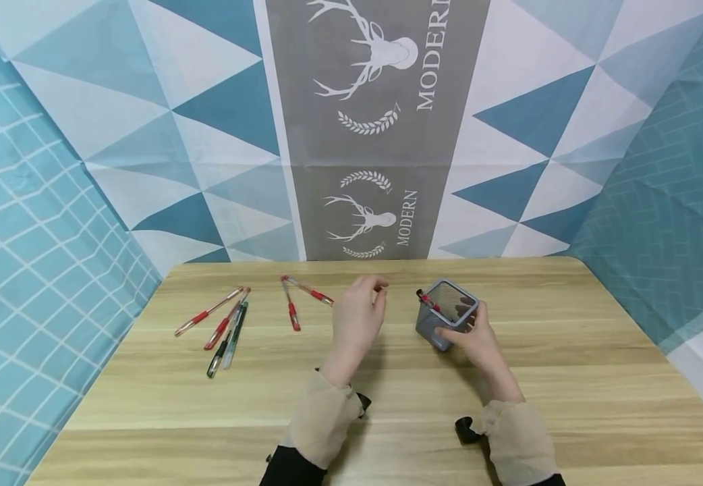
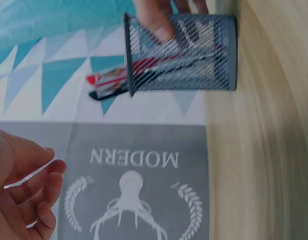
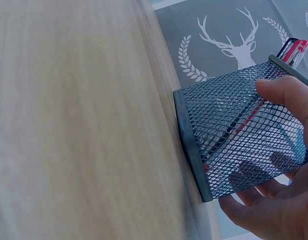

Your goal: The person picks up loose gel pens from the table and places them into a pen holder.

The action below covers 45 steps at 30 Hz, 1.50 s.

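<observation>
A grey mesh pen holder (image 1: 446,312) stands on the wooden table (image 1: 388,405) right of centre, with a red pen (image 1: 429,301) leaning inside it. My right hand (image 1: 471,332) grips the holder, thumb on its near wall and fingers round the far side. In the right wrist view the thumb (image 3: 288,95) presses the pen holder (image 3: 233,135). My left hand (image 1: 371,304) hovers just left of the holder, fingers loosely curled and holding nothing. In the left wrist view the left hand (image 2: 24,197) is empty below the pen holder (image 2: 181,52) and its red pen (image 2: 111,80).
Two red pens (image 1: 293,307) lie in a V just left of my left hand. Further left lies a loose group of red pens (image 1: 208,312) and dark green pens (image 1: 230,334). A patterned cloth backdrop (image 1: 363,135) rises behind the table's far edge.
</observation>
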Each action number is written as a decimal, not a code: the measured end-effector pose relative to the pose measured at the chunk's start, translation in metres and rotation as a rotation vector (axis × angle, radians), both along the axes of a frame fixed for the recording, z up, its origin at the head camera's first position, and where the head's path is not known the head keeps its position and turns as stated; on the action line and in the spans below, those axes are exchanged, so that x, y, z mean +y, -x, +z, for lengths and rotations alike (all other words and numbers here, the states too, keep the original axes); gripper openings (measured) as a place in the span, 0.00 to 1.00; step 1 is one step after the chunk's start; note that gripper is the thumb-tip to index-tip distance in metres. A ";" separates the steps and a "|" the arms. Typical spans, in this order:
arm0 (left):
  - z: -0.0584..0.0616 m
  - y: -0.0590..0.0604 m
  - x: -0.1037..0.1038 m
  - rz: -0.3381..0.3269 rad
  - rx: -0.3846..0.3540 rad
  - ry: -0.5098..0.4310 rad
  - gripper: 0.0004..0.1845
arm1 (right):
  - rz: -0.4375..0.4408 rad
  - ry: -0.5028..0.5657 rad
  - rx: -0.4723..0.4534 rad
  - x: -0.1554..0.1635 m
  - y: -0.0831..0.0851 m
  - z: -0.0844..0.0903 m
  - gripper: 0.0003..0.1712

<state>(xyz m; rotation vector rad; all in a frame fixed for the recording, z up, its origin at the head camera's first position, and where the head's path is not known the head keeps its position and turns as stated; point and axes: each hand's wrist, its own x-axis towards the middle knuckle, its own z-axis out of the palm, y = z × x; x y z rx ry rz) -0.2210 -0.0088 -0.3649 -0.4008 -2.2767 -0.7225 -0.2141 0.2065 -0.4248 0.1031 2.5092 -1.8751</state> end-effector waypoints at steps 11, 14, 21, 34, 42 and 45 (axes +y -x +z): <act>0.007 0.003 -0.030 0.103 0.011 -0.103 0.02 | -0.001 0.001 0.018 0.002 0.002 -0.003 0.49; 0.008 0.006 -0.040 0.132 0.007 -0.137 0.02 | -0.003 -0.003 0.013 0.002 0.002 -0.003 0.49; 0.007 0.011 -0.056 0.205 -0.027 -0.138 0.02 | -0.010 -0.017 0.017 0.002 0.003 0.000 0.49; -0.005 0.013 -0.081 0.364 -0.260 0.096 0.07 | -0.007 -0.031 0.019 0.002 0.003 -0.003 0.49; -0.021 0.016 -0.089 0.390 -0.458 0.232 0.20 | -0.005 -0.041 0.015 0.001 0.003 -0.003 0.49; -0.026 0.018 -0.092 0.420 -0.525 0.232 0.27 | -0.005 -0.040 0.012 0.000 0.003 -0.003 0.49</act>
